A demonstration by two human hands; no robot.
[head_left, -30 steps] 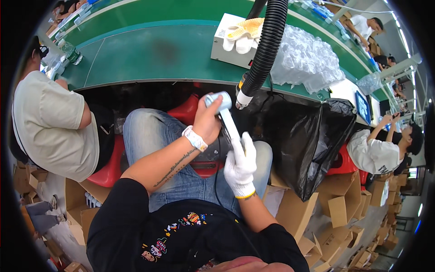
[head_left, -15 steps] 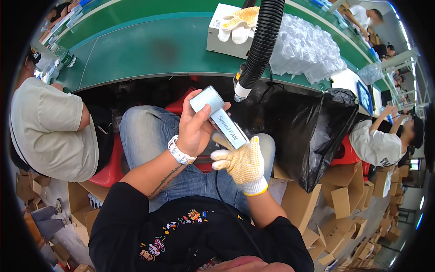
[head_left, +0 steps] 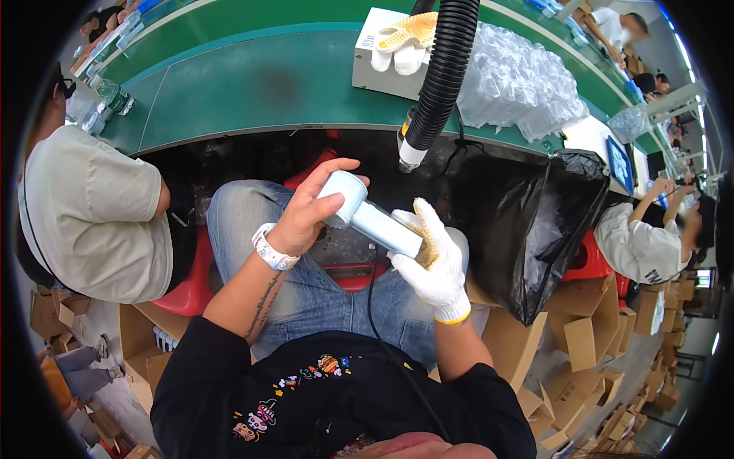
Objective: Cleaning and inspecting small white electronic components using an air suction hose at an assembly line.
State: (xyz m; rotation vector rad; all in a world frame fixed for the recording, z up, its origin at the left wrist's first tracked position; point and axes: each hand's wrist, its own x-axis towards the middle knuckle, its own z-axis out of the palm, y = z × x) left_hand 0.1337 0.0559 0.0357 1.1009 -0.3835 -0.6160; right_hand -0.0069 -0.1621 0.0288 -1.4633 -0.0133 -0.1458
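Observation:
A light-blue handheld fan, with a round drum-like head and a flat straight handle, is held tilted above my lap. My bare left hand, with a white watch on its wrist, grips the head between thumb and fingers. Around the handle's lower end, my right hand is loosely cupped, thumb on the near side and fingers on the far side. It wears a white knit glove with yellow grip dots, its plain white back partly showing. The underside of the fan is hidden.
A black ribbed hose with a metal nozzle hangs beyond the fan. On the green bench are a grey box with another glove and a heap of clear plastic. A black bag and cartons stand right; people sit both sides.
The fan has rolled, so its printed side is out of sight and a plain side shows. My right glove has turned over and moved slightly right; my left hand has shifted slightly left.

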